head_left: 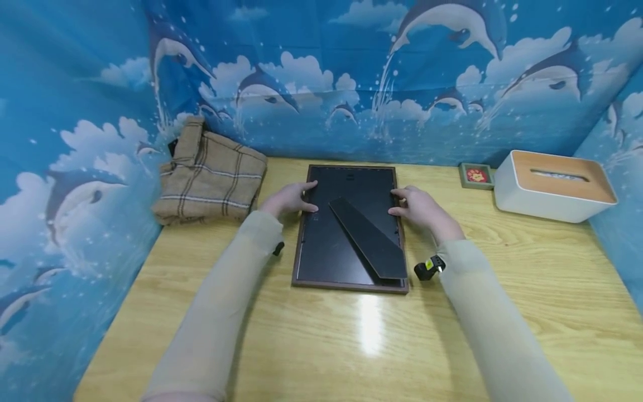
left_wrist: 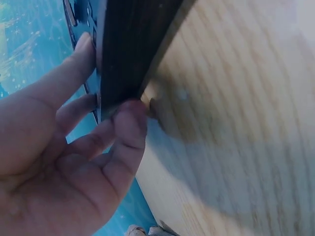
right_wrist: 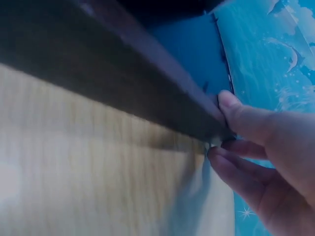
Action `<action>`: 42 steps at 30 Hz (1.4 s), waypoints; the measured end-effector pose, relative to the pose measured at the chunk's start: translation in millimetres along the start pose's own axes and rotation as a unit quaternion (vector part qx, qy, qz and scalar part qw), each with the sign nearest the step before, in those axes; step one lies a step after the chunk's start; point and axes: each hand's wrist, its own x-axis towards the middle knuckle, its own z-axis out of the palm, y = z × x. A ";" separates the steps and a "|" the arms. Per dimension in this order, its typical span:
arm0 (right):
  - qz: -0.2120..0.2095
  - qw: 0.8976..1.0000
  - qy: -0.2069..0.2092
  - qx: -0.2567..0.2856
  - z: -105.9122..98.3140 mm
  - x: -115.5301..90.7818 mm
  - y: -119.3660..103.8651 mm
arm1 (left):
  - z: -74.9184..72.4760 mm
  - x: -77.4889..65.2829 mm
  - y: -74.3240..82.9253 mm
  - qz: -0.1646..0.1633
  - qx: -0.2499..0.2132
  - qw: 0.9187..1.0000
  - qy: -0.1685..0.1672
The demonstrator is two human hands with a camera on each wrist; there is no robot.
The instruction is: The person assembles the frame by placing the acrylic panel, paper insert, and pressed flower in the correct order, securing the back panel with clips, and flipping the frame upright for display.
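A dark picture frame (head_left: 321, 251) lies face down on the wooden table, its black back showing. The easel stand (head_left: 369, 240) on that back slants toward the near right corner, its lower end raised. My left hand (head_left: 291, 200) holds the left edge; in the left wrist view, thumb and fingers of this hand (left_wrist: 74, 157) are on either side of the frame's side wall (left_wrist: 133, 44). At the right edge, my right hand (head_left: 421, 209) pinches the frame. The right wrist view shows that hand's thumb (right_wrist: 234, 105) on top and its fingertips low by the underside.
Folded plaid cloth (head_left: 211, 178) sits at the back left. At the back right stand a white tissue box (head_left: 547, 192) with a wooden lid and a small grey-green square piece (head_left: 476, 176) with a red centre. A dolphin-print curtain (head_left: 311, 111) borders the table (head_left: 321, 346).
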 end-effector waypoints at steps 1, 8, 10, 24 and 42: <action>0.003 1.000 0.004 0.003 1.5 -0.1 0.7 | 1.3 0.0 -0.3 -0.002 -0.001 1.000 0.004; 0.045 0.997 0.019 0.060 8.6 -3.6 0.4 | 10.2 -5.1 -3.7 -0.018 -0.056 0.997 0.056; 0.064 0.994 0.024 0.083 9.3 -7.4 -0.1 | 12.4 -8.1 -5.5 -0.027 -0.078 0.994 0.073; 0.115 0.974 0.026 0.195 26.3 -48.9 -7.3 | 27.3 -32.3 -15.2 -0.038 -0.217 0.971 0.090; 0.060 0.975 0.055 0.207 44.0 -66.2 -3.1 | 55.0 -49.5 -22.1 -0.008 -0.215 0.966 0.141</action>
